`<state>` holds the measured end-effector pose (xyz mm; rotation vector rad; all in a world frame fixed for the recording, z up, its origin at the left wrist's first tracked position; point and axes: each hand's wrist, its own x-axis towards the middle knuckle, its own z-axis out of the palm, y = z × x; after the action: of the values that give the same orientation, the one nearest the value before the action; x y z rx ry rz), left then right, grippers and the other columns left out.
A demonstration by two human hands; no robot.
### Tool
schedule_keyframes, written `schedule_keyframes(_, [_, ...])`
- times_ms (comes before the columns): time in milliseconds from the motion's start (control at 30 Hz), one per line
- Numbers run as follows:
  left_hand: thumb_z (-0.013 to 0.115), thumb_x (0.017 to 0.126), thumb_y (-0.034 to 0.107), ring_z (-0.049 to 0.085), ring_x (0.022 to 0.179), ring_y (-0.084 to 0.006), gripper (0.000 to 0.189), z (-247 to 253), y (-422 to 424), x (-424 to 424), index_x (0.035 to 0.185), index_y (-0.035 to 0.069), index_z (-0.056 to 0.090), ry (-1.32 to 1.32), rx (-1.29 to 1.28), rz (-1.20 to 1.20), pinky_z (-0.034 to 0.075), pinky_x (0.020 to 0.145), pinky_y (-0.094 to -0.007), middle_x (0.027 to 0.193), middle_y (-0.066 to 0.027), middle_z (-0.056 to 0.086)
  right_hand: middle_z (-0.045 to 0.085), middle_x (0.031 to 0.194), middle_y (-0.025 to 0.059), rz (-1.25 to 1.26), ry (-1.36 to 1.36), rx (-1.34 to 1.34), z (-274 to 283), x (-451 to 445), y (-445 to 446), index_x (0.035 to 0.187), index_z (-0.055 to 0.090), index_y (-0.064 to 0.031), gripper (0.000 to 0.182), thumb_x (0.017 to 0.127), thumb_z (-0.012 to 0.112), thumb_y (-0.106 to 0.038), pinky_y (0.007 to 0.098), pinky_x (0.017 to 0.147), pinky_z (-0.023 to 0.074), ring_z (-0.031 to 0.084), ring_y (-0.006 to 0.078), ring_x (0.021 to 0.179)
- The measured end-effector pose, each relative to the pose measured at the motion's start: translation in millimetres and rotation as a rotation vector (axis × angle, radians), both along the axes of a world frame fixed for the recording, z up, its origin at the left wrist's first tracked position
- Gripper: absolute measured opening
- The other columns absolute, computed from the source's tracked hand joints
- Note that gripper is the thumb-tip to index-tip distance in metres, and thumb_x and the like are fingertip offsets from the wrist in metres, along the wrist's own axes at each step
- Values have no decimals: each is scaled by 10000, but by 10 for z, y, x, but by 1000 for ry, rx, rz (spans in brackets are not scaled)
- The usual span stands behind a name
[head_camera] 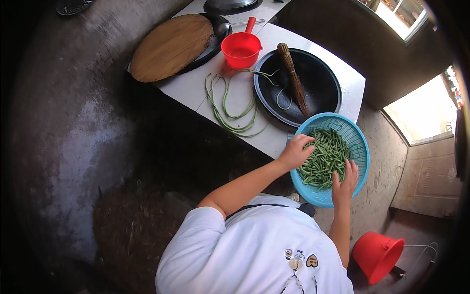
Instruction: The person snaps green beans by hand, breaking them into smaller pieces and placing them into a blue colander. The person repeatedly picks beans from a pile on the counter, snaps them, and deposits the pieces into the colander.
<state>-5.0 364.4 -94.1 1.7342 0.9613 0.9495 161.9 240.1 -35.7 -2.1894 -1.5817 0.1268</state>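
Observation:
A blue plastic colander basket (pixel 361 145) is before me, tilted near the right corner of the tiled counter. Cut pieces of green long beans (pixel 323 158) fill its bottom. Over the basket's left side, my left hand (pixel 296 150) has its thumb and fingers apart, with nothing visible in it. My right hand (pixel 344 183) is at the lower right of the beans, fingers also spread; whether its fingertips touch the beans I cannot tell. Several whole long beans (pixel 235 126) lie in loops on the counter, and a few reach over the rim of a large wok (pixel 323 81).
A stalk-bristle wok brush (pixel 292 73) rests in the wok. Behind are a red plastic ladle (pixel 240 49), a round wooden lid (pixel 172 46) over a second wok, and a metal ladle (pixel 240 23). A red bucket (pixel 378 253) lies tipped on the floor at right.

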Motion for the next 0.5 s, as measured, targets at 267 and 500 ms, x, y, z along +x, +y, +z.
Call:
schedule_keyframes(267, [688,687,216,559,752,-337,290,-1449,731,-1929,788,15,506,435,-176,884,441,656,-429,779,-171,579,338,1326,159,29,60,-170,-146,-266,-179,1140,515,-91,401,758,612,-159,525,994,188,230,361,1278])
schedule_keyframes(500, [620,712,223,602,538,-247,281,-1245,977,-2237,831,-8,512,392,-741,753,475,508,-356,712,-151,589,359,1314,171,125,63,-152,-157,-434,-36,1115,530,-75,385,745,621,-128,463,1010,219,247,377,1265])
